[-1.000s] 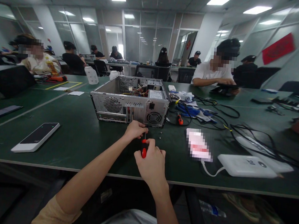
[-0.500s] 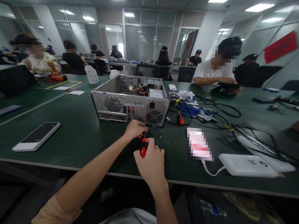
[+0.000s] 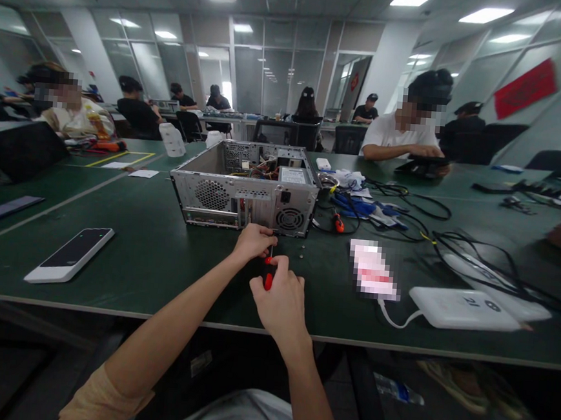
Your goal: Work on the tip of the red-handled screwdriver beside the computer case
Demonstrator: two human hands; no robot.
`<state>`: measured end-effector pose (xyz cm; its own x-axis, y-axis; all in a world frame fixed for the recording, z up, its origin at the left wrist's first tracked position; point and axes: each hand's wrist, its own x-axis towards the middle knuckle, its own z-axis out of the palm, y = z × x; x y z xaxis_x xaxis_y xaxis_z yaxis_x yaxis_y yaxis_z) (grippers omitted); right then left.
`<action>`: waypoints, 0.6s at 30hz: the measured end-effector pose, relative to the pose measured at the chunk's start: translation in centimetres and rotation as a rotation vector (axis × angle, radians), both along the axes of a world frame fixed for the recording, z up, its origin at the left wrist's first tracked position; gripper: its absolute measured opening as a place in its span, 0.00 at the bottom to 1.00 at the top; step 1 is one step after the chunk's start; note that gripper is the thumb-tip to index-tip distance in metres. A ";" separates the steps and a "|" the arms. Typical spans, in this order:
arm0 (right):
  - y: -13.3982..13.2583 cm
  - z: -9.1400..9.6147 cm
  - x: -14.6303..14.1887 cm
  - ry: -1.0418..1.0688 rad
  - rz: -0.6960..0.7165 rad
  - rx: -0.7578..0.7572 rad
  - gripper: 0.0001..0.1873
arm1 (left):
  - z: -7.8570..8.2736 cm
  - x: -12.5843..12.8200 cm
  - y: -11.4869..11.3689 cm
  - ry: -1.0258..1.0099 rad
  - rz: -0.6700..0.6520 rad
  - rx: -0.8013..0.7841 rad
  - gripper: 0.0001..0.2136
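Tip of screwdriver (image 3: 268, 281) hidden at left fingers (image 3: 265, 233).

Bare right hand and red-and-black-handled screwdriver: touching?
Touching. The head view shows the red-and-black-handled screwdriver gripped in the bare right hand, between thumb and index finger.

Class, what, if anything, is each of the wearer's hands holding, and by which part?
The right hand holds a screwdriver by its red-and-black handle. The left hand is beside the shaft; whether it grips anything cannot be told.
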<state>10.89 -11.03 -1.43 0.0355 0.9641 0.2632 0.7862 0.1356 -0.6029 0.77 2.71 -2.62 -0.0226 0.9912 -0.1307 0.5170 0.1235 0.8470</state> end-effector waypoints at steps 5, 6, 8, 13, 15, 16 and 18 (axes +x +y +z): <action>-0.2 -0.2 0.0 -0.048 0.000 0.034 0.15 | -0.1 0.1 0.0 -0.045 -0.007 0.002 0.22; -0.3 -0.2 0.1 -0.064 0.000 0.040 0.15 | -0.1 0.1 0.0 -0.060 -0.016 0.001 0.22; -0.4 -0.2 0.1 -0.100 -0.007 0.048 0.15 | -0.1 0.1 -0.1 -0.091 -0.037 -0.010 0.22; -0.6 -0.3 0.2 -0.177 -0.030 0.067 0.14 | 0.4 0.2 -0.3 -0.138 -0.061 -0.039 0.21; -0.5 -0.1 0.1 -0.164 -0.034 0.058 0.14 | 0.6 0.2 -0.5 -0.151 -0.066 -0.049 0.20; -0.5 0.0 0.1 -0.142 -0.032 0.044 0.14 | 0.8 0.2 -0.6 -0.158 -0.070 -0.055 0.20; -0.3 0.2 -0.1 -0.088 -0.025 0.000 0.13 | 1.0 0.2 -0.7 -0.174 -0.074 -0.064 0.20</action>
